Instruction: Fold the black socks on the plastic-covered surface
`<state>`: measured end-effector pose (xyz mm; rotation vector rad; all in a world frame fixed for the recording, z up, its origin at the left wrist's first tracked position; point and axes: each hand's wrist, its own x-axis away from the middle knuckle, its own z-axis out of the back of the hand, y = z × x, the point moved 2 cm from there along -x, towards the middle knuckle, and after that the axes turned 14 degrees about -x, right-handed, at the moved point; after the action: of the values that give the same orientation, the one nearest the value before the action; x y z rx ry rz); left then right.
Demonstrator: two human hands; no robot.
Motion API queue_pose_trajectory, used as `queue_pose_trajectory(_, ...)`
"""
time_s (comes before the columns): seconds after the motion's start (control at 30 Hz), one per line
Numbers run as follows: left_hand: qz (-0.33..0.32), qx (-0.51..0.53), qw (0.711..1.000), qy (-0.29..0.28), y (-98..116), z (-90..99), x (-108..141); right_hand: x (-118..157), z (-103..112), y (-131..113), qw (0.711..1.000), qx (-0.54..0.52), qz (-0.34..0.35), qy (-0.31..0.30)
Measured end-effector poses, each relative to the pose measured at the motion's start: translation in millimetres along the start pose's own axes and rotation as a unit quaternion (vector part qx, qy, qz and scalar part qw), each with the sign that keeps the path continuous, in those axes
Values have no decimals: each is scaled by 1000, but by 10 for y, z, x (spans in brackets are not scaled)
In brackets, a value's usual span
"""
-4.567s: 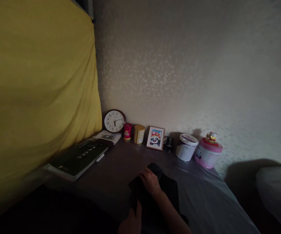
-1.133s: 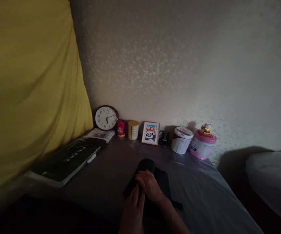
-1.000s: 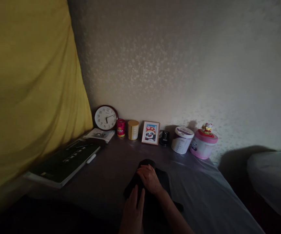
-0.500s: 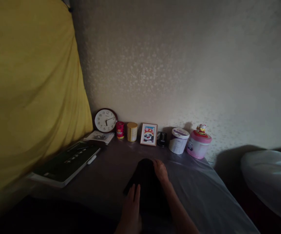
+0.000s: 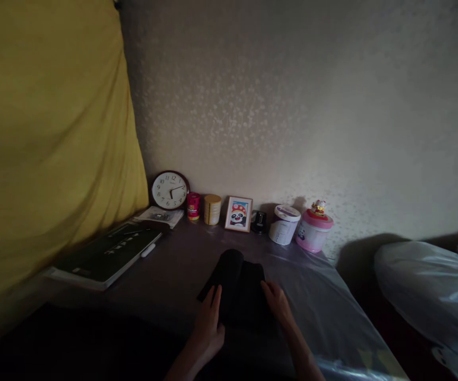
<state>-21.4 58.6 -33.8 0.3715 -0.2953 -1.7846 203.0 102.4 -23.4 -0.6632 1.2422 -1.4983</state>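
Note:
A black piece of cloth [image 5: 232, 288], apparently a garment whose kind I cannot tell, lies on the table in front of me. Its far end shows two lobes, the left one reaching a little farther than the right. My left hand [image 5: 210, 323] rests on its near left part with the fingers stretched out. At the right edge, my right hand [image 5: 277, 300] has its fingers closed on the fabric. The near part of the cloth is lost in shadow.
The table [image 5: 312, 301] has a shiny grey cover. A green board [image 5: 109, 251] with a white marker [image 5: 148, 250] lies left. Along the wall stand a clock [image 5: 170, 189], red tin [image 5: 192, 206], yellow can [image 5: 212, 210], panda picture [image 5: 239, 214], white tub [image 5: 285, 225] and pink tub [image 5: 313, 236].
My right hand has come nearer, from the cloth's far end to its right edge. A right-hand lobe of the cloth now shows apart from the left one. The view has shifted slightly.

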Motion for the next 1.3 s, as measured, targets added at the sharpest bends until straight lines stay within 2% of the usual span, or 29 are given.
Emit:
queue_pose_trajectory(0.1,-6,-12,1000,8,14,-16,17,43,-39,-65,999,-41,-8,5)
queue_pose_trajectory(0.2,-3,-27,1000,12,25,-21,29,47,-92,-102,995,-90,-24,-24)
queue_pose_trajectory(0.33,-2,-49,999,1,55,6,42,10,-182,-244,991,-128,3,-28)
queue_pose_trajectory(0.43,0,-65,998,-1,77,20,51,-52,-312,-431,990,-138,32,-24)
queue_pose_trajectory(0.53,0,-84,996,5,87,17,60,-135,-524,-591,988,-140,44,-46)
queue_pose_trajectory(0.63,-9,-99,995,12,85,10,66,-210,-767,-657,990,-127,42,-53)
queue_pose_trajectory(0.8,-10,-113,993,6,63,-23,52,-261,-1100,-618,994,-61,11,-87)
queue_pose_trajectory(1.03,-1,-137,991,2,-33,-158,49,-304,-1241,-543,988,62,-14,-140)
queue_pose_trajectory(1.1,-13,-142,990,18,-110,-207,83,-314,-1236,-559,985,81,-9,-153)
queue_pose_trajectory(1.17,-19,-140,988,62,-184,-211,130,-307,-1229,-594,981,80,3,-175)
queue_pose_trajectory(1.3,-35,-144,973,178,-186,-69,195,-222,-1247,-681,957,22,18,-289)
